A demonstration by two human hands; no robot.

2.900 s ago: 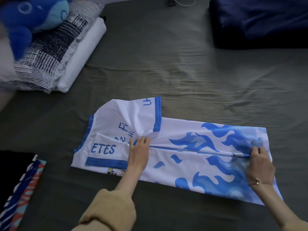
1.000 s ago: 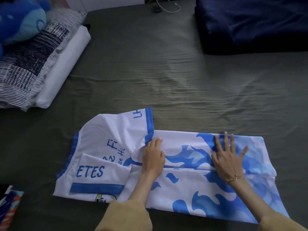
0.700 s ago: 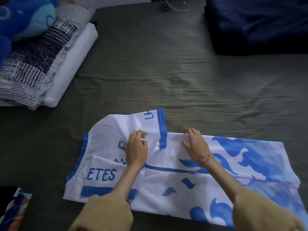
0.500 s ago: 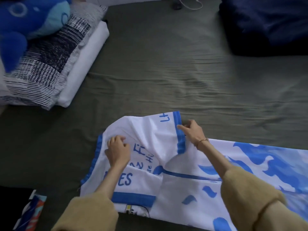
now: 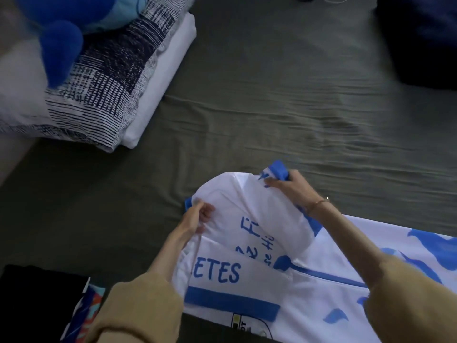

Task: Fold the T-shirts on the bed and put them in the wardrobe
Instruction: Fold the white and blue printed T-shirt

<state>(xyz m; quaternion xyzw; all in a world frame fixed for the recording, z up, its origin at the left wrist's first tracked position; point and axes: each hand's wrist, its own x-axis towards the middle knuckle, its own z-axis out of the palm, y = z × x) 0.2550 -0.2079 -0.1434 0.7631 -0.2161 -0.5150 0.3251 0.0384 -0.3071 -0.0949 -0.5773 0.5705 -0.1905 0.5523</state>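
White and blue T-shirt [image 5: 284, 243], partly folded, flat on dark grey-green bed sheet [image 5: 272, 95] at lower centre; right end cut off by frame edge, lower edge likewise. Shoulder end lifted off sheet. Left hand [image 5: 197, 219]: fingers curled, pinching white fabric at blue-trimmed collar edge; fingertips partly buried in cloth. Right hand [image 5: 289, 186]: gripping blue-banded sleeve hem, raised; thumb hidden behind fabric. Thin bracelet [image 5: 319, 203] on right wrist. Tan sleeves [image 5: 138, 310] on both forearms, cut off at bottom. Lettering on shirt only partly legible: "ETES" on folded sleeve, remainder creased and blurred. Emblem at lower edge cropped, unreadable. Patterned pillow [image 5: 99, 82] stacked on white pillow [image 5: 163, 82] at upper left, well apart from shirt. Blue plush toy [image 5: 61, 33] on top, mostly out of frame. Dark blue bedding [image 5: 420, 40] at upper right, detail lost in shadow. Black item and striped fabric [image 5: 84, 310] at lower left, partly covered by left sleeve, identity unclear.
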